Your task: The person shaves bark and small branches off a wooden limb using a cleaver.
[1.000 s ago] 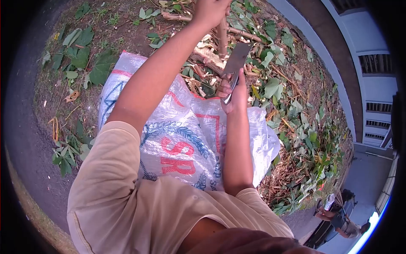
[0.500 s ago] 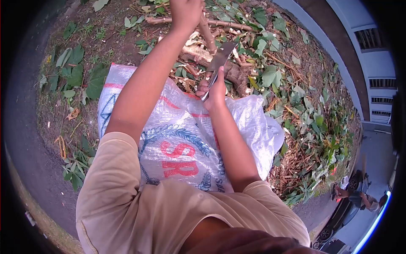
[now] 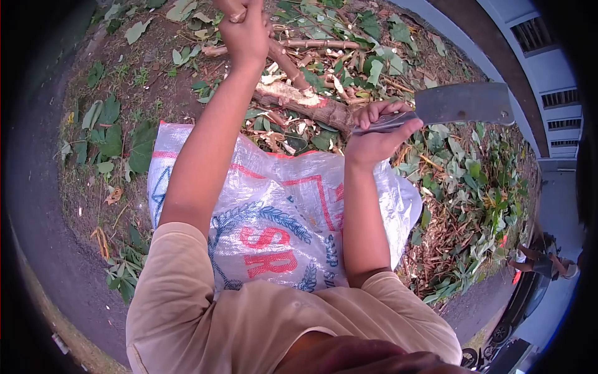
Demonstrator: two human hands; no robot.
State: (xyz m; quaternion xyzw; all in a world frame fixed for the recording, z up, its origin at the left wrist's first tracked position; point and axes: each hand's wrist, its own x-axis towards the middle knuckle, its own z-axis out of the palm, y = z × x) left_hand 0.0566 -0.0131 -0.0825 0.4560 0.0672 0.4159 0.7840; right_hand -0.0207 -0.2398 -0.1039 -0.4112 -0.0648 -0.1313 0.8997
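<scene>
My left hand (image 3: 246, 37) is wrapped round a brown branch (image 3: 288, 65) near the top edge; its lower end meets a thick log (image 3: 305, 105) lying on the ground, with a pale chopped patch on top. In my right hand (image 3: 381, 134) is the handle of a cleaver (image 3: 464, 104), its broad blade pointing right, raised and apart from the branch. A white woven sack (image 3: 261, 218) with red and blue print lies below my forearms.
Cut leaves (image 3: 461, 181) and wood chips (image 3: 430, 249) cover the ground at the right. Another stick (image 3: 324, 44) lies behind the log. A person (image 3: 545, 262), a vehicle (image 3: 517, 311) and a building wall (image 3: 526, 62) are at the far right.
The cleaver has swung away from the branch to the right, its blade now pointing right. My left hand and the branch have shifted slightly left.
</scene>
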